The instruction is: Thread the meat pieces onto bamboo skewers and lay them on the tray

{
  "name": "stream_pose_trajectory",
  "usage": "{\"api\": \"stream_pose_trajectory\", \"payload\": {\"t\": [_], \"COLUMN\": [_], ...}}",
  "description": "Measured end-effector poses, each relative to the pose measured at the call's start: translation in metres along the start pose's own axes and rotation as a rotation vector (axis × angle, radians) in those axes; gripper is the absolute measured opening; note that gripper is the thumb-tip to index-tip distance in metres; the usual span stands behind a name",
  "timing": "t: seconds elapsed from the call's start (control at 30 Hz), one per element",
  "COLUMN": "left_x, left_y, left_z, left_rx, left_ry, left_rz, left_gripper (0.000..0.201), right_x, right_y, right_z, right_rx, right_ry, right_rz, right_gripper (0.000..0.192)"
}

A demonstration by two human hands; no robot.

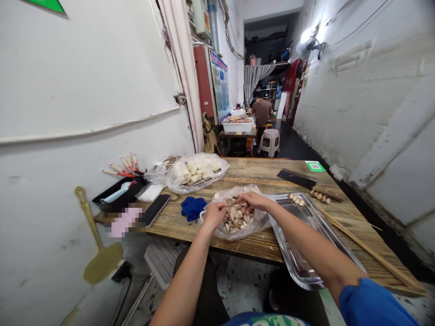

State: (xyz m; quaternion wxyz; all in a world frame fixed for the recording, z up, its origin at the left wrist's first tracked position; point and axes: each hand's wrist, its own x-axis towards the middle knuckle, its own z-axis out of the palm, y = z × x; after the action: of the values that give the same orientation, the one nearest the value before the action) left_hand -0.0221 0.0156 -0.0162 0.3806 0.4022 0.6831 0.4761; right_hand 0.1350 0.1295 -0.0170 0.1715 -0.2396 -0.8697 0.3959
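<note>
A clear plastic bag (261,222) lies spread open at the table's near edge, filled with unpeeled garlic cloves (238,219). My left hand (215,214) is at the bag's left side, thumb and fingers pinched together; what they hold is too small to make out. From the right, my right hand (254,200) reaches over the cloves with bent fingers apart, their tips among the garlic. Beside the bag stands a metal tray (288,244), partly under my right forearm. A short skewer of garlic (297,198) rests at its far edge, and another skewer of garlic (319,196) lies just beyond.
Long bamboo skewers (367,246) lie right of the tray, near a dark flat blade-like piece (297,178). To the left are a blue cloth (193,208), a bag of pale pieces (199,172), a phone (157,210) and a black box (113,192). A person (261,111) sits far back.
</note>
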Motion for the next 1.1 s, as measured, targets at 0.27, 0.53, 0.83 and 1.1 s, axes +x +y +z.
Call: {"api": "stream_pose_trajectory", "payload": {"t": [0.27, 0.53, 0.83, 1.1], "left_x": [0.001, -0.013, -0.012, -0.015], "left_y": [0.009, 0.006, 0.012, 0.013], "left_z": [-0.002, -0.009, 0.006, 0.036], "left_rx": [0.238, 0.493, 0.433, -0.17], "left_ry": [-0.036, -0.288, -0.146, -0.077], "left_rz": [0.243, 0.358, 0.35, 0.167], "left_gripper": [0.028, 0.036, 0.026, 0.036], "right_x": [0.006, -0.011, -0.032, -0.028], "right_y": [0.008, 0.007, 0.004, -0.012], "right_z": [-0.016, -0.016, 0.013, 0.003], "right_rx": [-0.124, -0.367, -0.502, -0.447], "right_ry": [0.086, 0.044, 0.052, 0.219], "right_rz": [0.026, 0.046, 0.074, 0.056], "right_gripper": [0.024, 0.009, 0.03, 0.041]}}
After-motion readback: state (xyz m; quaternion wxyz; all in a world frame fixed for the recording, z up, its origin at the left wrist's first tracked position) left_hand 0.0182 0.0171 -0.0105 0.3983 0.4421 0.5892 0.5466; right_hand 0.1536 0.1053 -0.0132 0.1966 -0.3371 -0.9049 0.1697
